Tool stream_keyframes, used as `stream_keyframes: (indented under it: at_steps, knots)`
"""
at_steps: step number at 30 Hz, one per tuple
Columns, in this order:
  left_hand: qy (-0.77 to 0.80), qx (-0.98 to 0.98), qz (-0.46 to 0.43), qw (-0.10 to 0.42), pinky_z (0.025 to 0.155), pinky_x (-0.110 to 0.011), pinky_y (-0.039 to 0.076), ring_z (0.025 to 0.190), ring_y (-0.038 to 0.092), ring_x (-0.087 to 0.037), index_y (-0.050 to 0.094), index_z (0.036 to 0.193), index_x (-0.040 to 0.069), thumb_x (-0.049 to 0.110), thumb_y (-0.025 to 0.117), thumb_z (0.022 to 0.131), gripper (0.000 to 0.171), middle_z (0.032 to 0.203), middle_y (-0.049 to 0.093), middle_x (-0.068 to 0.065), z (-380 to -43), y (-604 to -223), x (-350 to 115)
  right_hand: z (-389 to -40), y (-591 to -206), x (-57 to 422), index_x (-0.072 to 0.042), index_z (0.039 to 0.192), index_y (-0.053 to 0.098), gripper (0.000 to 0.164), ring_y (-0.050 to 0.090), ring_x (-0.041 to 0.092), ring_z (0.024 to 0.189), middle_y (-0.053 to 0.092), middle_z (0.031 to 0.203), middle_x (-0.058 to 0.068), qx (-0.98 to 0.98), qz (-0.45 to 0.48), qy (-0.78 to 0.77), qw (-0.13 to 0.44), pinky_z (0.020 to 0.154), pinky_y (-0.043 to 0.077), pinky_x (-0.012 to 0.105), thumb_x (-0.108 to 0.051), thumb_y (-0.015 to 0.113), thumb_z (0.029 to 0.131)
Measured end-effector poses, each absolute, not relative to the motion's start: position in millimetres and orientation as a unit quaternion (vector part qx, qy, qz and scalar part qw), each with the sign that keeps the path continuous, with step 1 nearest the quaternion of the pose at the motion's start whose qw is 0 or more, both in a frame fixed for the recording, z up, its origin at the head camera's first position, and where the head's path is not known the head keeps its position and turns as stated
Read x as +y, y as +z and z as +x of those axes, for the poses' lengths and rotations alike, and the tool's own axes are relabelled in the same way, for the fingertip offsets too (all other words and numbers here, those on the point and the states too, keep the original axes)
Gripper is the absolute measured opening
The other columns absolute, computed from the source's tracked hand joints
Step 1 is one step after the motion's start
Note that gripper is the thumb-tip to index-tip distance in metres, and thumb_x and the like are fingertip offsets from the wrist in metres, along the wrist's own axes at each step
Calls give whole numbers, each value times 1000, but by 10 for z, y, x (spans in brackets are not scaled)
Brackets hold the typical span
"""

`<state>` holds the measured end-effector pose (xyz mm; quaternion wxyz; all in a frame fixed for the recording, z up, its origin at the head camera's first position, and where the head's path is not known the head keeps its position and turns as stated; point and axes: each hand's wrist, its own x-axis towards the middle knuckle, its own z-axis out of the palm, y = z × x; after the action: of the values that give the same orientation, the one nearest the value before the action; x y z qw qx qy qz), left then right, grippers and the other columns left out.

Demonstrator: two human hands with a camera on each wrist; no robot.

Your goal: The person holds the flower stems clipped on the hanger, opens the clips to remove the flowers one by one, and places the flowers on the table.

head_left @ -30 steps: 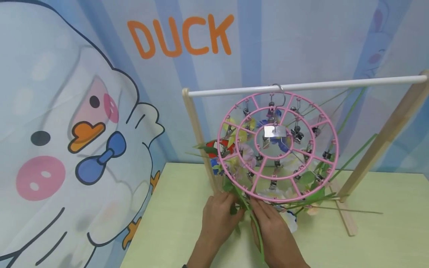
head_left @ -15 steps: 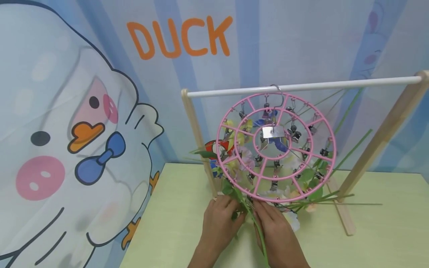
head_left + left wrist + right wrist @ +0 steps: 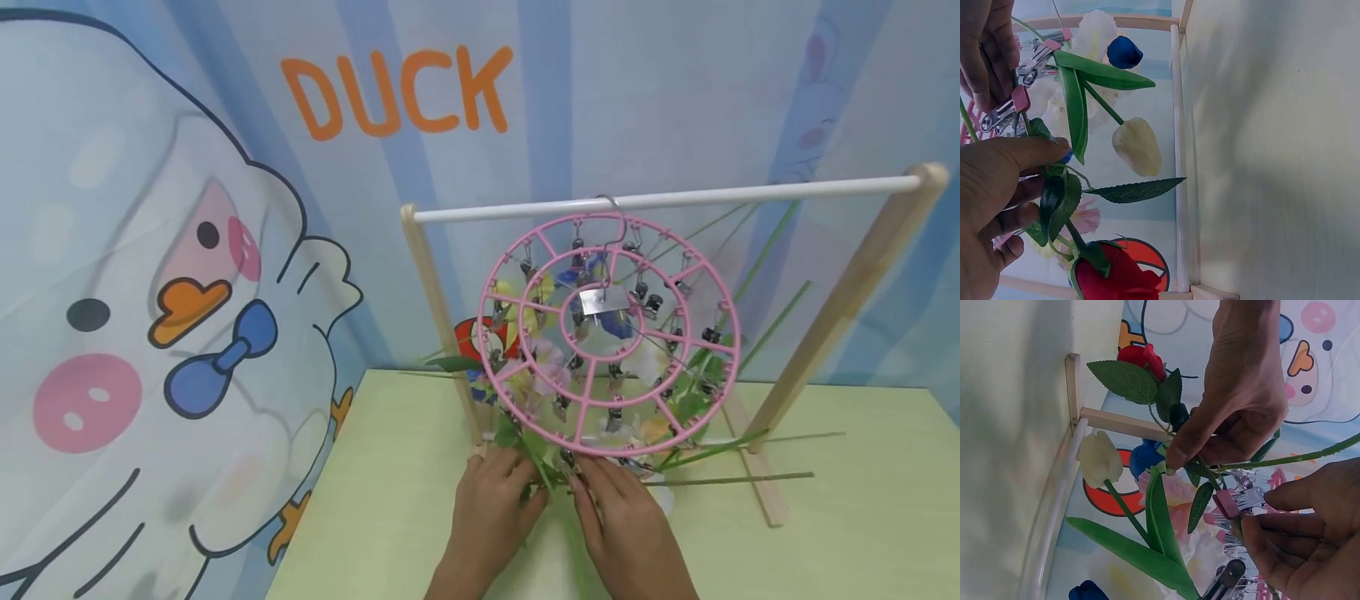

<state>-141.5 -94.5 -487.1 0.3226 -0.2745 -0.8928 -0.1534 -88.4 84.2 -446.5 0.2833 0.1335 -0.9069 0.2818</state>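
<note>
My left hand (image 3: 491,504) pinches the green stem of a red rose (image 3: 1116,272) between thumb and fingers, just below the rim of a round pink hanger (image 3: 585,396). Close beside it, my right hand (image 3: 633,521) holds a metal clip (image 3: 1247,499) with pink tips between thumb and forefinger. The clip's tips lie against the rose stem; whether they are fully closed on it cannot be told. A white tulip (image 3: 1137,147) with long green leaves hangs beside the rose. The long tail of the stem runs between my hands, blurred in the head view.
The hanger hooks over a white rod (image 3: 697,197) between wooden posts (image 3: 840,325). Several clips and artificial flowers hang from it, with stems poking out right. The stand's wooden foot (image 3: 765,492) rests on a pale green tabletop (image 3: 382,500). A duck-print cloth (image 3: 645,100) hangs behind.
The clip has come into view between my hands below the hanger's rim. The long stem's tail has shifted and blurred. The head view has moved slightly.
</note>
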Motion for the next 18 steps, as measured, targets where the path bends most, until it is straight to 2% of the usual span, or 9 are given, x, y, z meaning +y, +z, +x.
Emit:
stream_keyframes:
  at_steps: [5, 11, 18]
  knots:
    - [-156, -889, -282, 325, 65, -22, 38, 81, 63, -7, 76, 85, 20, 24, 98, 70, 27, 87, 71, 9, -1372, -4881, -933, -843, -4474, 846, -1, 120, 76, 28, 75, 27, 99, 78, 116, 12, -908, 120, 290, 276, 75, 63, 38, -10, 81, 94]
    - [-154, -887, -290, 325, 65, -22, 37, 81, 64, -8, 76, 86, 21, 24, 97, 72, 25, 88, 72, 10, -1334, -4874, -905, -817, -4491, 860, -1, 117, 77, 28, 76, 29, 98, 78, 115, 14, -902, 114, 290, 298, 76, 64, 41, -10, 83, 91]
    - [-148, -883, -295, 334, 65, -25, 40, 82, 64, -9, 75, 84, 21, 24, 96, 74, 23, 86, 69, 10, -1295, -4880, -877, -811, -4511, 891, -5, 115, 76, 30, 73, 18, 81, 78, 103, 7, -899, 108, 289, 311, 62, 57, 30, -11, 86, 88]
